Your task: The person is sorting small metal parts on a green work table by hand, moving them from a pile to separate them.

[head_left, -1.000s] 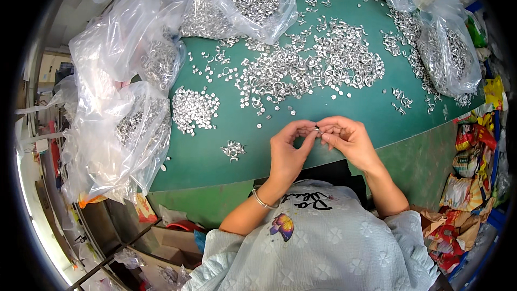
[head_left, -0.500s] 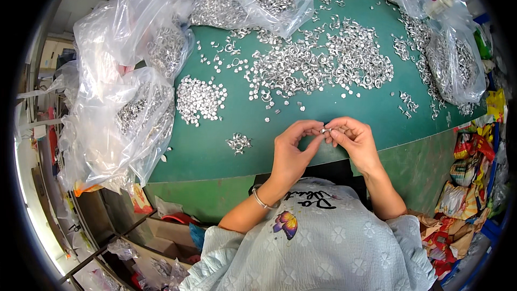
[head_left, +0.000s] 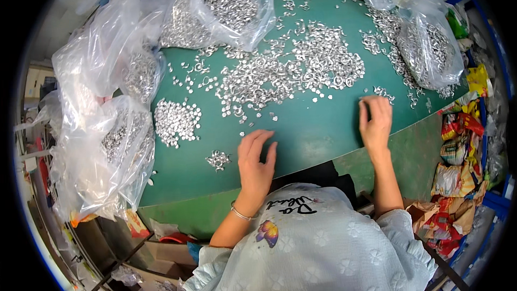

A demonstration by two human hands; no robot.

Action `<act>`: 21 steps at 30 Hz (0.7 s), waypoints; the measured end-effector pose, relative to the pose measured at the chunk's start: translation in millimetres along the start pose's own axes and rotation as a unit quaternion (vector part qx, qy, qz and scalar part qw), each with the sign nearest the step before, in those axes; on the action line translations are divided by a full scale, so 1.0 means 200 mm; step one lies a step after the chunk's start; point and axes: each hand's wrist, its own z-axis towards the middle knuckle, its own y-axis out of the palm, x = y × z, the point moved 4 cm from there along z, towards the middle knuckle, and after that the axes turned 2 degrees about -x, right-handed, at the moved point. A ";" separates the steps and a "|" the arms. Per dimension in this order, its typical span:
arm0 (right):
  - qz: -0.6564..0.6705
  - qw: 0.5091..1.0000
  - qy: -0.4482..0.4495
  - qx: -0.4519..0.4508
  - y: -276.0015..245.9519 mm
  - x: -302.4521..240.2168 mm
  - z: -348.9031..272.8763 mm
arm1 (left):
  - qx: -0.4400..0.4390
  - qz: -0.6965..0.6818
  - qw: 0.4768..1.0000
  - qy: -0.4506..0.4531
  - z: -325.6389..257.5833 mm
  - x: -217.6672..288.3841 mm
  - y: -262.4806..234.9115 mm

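**Where small heaps sit close to the hands, mixing is the risk**

Although the left hand (head_left: 256,164) has its thumb spread from its fingers, with no piece visible in the gap, it is near a cluster of curved silver pieces (head_left: 218,160) by the near edge of the green table (head_left: 312,145); a sideways brush could scatter that cluster, perhaps over the edge.

Toward the table's right end, the right hand (head_left: 376,124) has curled fingers, their tips touching or just beside a second small cluster (head_left: 384,94). Whether it pinches a piece I cannot tell; a shallow hold could let one slip.

The main pile of silver rings and flower-shaped pieces (head_left: 291,67) spreads across the middle of the table. A heap of silver flower shapes (head_left: 177,124) lies apart toward the left edge, and because strays dot the space between, a dragging hand could run the two together. At the right edge, a clear plastic bag (head_left: 452,70) slumps beside a trail of loose pieces (head_left: 398,56); knocked, it could shed more.
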 end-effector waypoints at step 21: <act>0.190 0.963 -0.009 -0.192 0.35 -0.43 0.04 | -0.067 0.164 0.979 0.100 0.44 0.02 0.31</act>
